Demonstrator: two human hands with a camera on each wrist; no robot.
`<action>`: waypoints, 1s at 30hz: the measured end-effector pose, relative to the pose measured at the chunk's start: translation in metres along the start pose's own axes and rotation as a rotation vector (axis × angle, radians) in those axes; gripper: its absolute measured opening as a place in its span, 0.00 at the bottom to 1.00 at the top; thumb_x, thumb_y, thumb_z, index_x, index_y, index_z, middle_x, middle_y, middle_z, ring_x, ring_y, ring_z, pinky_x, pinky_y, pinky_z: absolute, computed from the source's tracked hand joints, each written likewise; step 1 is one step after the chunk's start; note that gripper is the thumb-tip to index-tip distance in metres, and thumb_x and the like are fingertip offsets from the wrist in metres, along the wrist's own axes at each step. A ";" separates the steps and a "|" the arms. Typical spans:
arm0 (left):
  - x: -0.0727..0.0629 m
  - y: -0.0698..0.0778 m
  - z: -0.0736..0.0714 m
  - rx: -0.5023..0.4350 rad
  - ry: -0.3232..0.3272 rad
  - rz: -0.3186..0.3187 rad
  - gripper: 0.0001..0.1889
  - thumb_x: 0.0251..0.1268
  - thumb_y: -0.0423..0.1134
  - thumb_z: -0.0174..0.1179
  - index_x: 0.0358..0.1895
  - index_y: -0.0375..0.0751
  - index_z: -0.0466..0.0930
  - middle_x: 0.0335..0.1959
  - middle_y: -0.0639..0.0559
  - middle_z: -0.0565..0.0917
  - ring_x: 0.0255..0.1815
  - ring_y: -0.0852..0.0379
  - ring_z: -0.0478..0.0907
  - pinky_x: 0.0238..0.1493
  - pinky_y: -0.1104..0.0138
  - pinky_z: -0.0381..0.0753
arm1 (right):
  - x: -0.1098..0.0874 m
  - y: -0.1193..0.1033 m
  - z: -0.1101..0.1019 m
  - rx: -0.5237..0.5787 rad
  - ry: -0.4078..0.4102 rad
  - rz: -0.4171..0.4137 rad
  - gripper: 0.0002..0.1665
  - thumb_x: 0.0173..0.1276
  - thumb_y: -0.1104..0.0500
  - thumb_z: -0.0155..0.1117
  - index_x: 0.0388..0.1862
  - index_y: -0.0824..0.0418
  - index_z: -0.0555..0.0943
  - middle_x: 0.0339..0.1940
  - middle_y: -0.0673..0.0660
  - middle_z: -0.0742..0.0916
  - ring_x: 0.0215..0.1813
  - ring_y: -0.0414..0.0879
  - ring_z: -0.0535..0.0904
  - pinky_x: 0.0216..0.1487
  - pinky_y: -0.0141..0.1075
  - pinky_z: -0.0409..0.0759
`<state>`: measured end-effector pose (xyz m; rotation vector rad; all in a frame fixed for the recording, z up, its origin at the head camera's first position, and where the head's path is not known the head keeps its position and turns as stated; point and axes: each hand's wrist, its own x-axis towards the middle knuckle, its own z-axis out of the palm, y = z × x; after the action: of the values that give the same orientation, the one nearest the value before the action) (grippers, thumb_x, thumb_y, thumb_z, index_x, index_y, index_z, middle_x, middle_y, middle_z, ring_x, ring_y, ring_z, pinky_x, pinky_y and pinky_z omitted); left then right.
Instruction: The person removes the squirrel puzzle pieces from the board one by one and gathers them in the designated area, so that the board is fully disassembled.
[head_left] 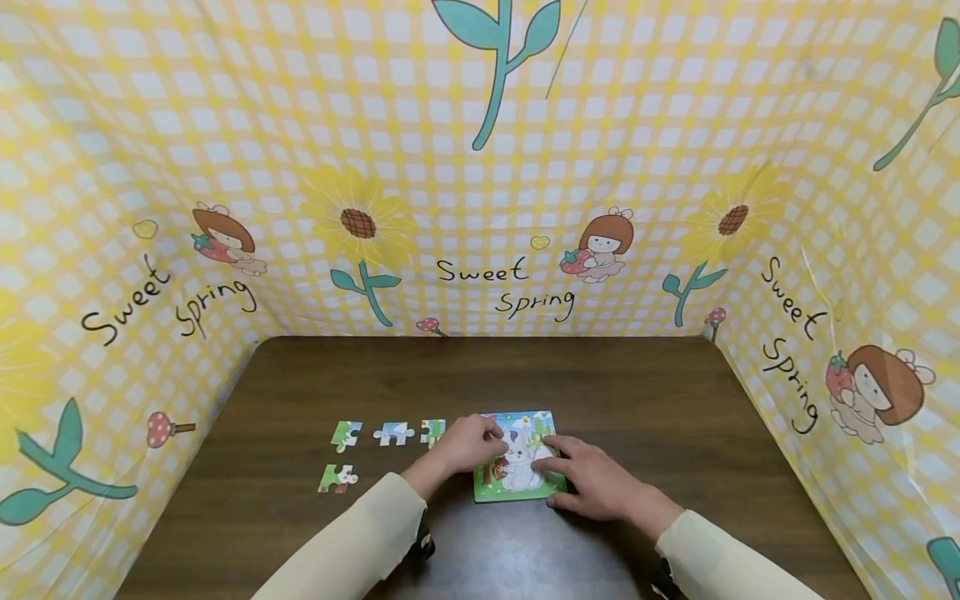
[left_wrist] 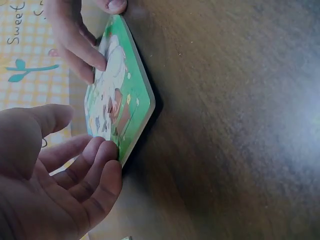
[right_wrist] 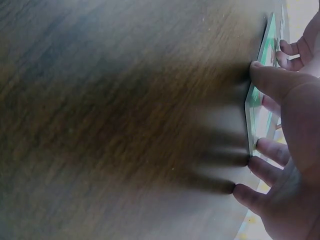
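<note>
Hands first: both at a thin, square puzzle board (head_left: 517,493) printed with a pale animal on green grass. Left hand (head_left: 467,443) over its left side, fingers half bent, thumb apart, nothing seen in its hold. Right hand (head_left: 594,477) at its right side, fingers spread, some on the picture, thumb at the near edge; no grip. Whether gaps lie beneath the fingers, cannot tell.

Left of the board, four loose jigsaw pieces: a green-and-blue one (head_left: 346,435), a blue-and-white one (head_left: 393,433), a multicoloured one (head_left: 430,432) just beside the left hand, and a green-and-white one (head_left: 337,478) nearer the wearer. Under the board, a dark brown wood-grain table (head_left: 337,375); beyond, yellow-checked cloth (head_left: 480,333).

Risks, my judgement: uneven sideways pressure could slide or turn the board; the left forearm, swinging outward, could scatter the nearest piece.
</note>
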<state>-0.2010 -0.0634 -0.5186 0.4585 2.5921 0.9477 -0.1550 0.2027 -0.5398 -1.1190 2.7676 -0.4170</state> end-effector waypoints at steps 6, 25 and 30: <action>0.001 0.001 0.003 -0.002 -0.024 -0.012 0.13 0.73 0.45 0.61 0.42 0.41 0.91 0.35 0.49 0.88 0.29 0.57 0.78 0.33 0.62 0.78 | 0.001 0.000 -0.001 0.003 -0.011 0.012 0.30 0.70 0.42 0.69 0.70 0.45 0.79 0.76 0.63 0.72 0.75 0.61 0.69 0.66 0.61 0.74; 0.008 0.007 0.013 0.016 0.016 -0.070 0.10 0.64 0.44 0.68 0.41 0.42 0.84 0.37 0.52 0.85 0.34 0.58 0.78 0.39 0.61 0.80 | -0.003 0.005 0.001 -0.010 0.001 -0.023 0.30 0.72 0.42 0.67 0.71 0.43 0.78 0.79 0.63 0.71 0.78 0.60 0.66 0.69 0.61 0.71; 0.009 0.011 0.015 -0.001 0.018 -0.115 0.09 0.65 0.42 0.68 0.42 0.41 0.84 0.36 0.51 0.85 0.33 0.56 0.77 0.35 0.62 0.79 | -0.005 0.005 0.003 -0.040 0.017 -0.035 0.29 0.73 0.42 0.67 0.71 0.43 0.78 0.78 0.63 0.71 0.78 0.59 0.67 0.70 0.56 0.72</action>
<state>-0.2005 -0.0438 -0.5239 0.2990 2.6026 0.9179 -0.1544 0.2092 -0.5439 -1.1792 2.7867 -0.3780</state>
